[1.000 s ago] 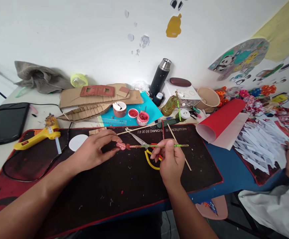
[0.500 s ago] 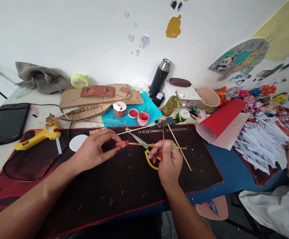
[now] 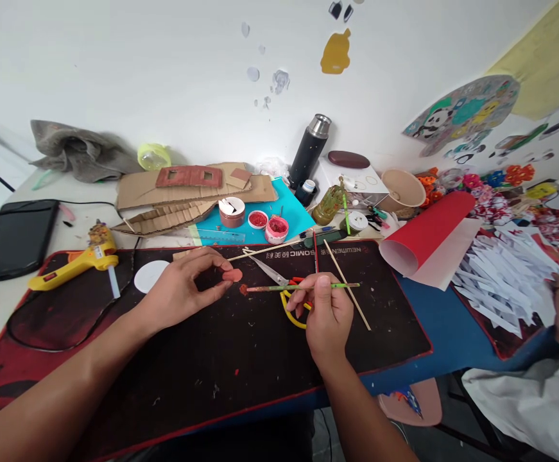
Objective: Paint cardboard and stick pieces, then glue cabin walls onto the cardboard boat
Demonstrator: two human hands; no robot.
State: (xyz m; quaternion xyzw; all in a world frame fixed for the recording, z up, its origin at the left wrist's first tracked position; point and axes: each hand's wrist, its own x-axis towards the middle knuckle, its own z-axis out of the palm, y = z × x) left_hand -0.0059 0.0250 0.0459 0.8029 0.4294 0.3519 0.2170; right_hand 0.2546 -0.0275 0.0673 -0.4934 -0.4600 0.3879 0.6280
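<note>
Your left hand (image 3: 183,292) pinched one reddish disc (image 3: 233,275) in its fingers; your right hand (image 3: 325,314) gripped one paintbrush (image 3: 303,287), tip just beside the disc. Beyond your fingers stood two pots (image 3: 258,219) of red paint.

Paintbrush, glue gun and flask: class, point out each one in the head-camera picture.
paintbrush (image 3: 279,288), head view, shaft between bristles and fingers.
glue gun (image 3: 74,265), head view, yellow body.
flask (image 3: 307,157), head view, black side wall.
</note>
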